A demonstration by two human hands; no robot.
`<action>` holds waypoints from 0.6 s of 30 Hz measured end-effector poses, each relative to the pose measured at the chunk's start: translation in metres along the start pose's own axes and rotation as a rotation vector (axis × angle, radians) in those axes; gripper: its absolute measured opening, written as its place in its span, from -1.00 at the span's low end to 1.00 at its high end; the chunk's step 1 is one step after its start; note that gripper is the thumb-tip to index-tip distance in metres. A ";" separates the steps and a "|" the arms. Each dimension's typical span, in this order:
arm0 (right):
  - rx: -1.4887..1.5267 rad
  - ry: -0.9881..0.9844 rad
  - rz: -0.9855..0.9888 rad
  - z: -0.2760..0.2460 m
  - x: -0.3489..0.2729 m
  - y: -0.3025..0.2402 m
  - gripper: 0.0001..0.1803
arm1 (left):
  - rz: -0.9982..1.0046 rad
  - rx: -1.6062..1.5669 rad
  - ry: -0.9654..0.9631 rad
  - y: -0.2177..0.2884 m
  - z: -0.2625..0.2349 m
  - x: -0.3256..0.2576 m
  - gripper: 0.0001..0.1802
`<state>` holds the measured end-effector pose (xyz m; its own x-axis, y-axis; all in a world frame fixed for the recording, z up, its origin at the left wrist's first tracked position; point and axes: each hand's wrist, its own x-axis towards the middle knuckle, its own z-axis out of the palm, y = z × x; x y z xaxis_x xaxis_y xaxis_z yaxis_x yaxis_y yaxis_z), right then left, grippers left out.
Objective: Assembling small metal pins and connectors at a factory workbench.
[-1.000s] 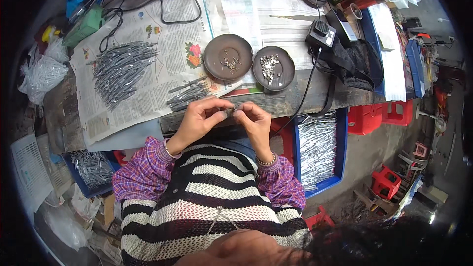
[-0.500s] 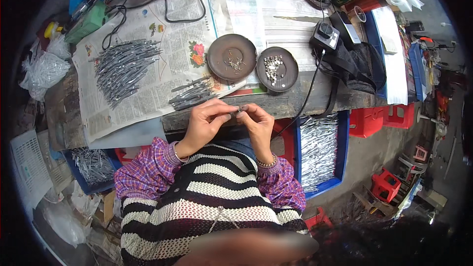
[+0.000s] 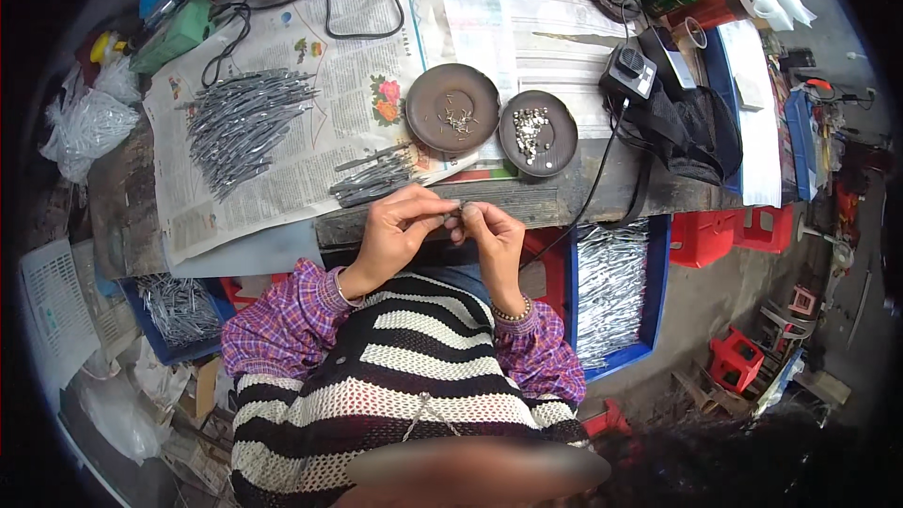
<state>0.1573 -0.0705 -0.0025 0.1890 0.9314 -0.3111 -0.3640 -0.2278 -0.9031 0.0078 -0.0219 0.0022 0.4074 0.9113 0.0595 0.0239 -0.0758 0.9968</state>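
Note:
At the table's front edge my left hand (image 3: 403, 229) and my right hand (image 3: 490, 237) meet, both with thumb and fingers pinched together. Between the fingertips is something small and dark, too tiny to make out. Just beyond them lies a small bunch of thin grey metal pieces (image 3: 374, 177) on newspaper. A round dark dish (image 3: 435, 94) with small thin brass-coloured pins (image 3: 458, 120) stands past my right hand. Beside it, a smaller dark dish (image 3: 562, 146) holds small shiny metal bits (image 3: 529, 136).
A large heap of grey metal pieces (image 3: 246, 132) covers the newspaper (image 3: 324, 85) at left. Blue bins of metal pieces (image 3: 609, 292) (image 3: 179, 310) stand below the table. A black cable (image 3: 599, 174) hangs from a small device (image 3: 628, 72) over the front edge. Red stools (image 3: 701, 240) stand at right.
The tabletop has shifted slightly rightward in view. My right fingers have curled a little differently at the small piece; both hands stay together in the same place.

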 end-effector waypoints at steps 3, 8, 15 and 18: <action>-0.125 0.007 -0.104 0.002 0.001 0.005 -0.85 | -0.023 -0.041 -0.003 0.000 -0.001 0.000 -0.72; -0.477 0.007 -0.384 0.003 0.003 0.008 -0.89 | -0.050 -0.060 -0.018 0.001 -0.003 0.000 -0.73; -0.144 0.090 -0.139 -0.005 0.010 0.001 -0.87 | -0.153 -0.037 -0.044 0.003 -0.004 0.002 -0.76; -0.325 0.010 -0.274 -0.004 0.011 -0.002 -0.86 | -0.148 -0.073 -0.060 0.002 -0.002 0.002 -0.77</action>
<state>0.1638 -0.0609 -0.0049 0.2486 0.9674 -0.0480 0.0070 -0.0513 -0.9987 0.0069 -0.0197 0.0042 0.4579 0.8845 -0.0890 0.0217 0.0889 0.9958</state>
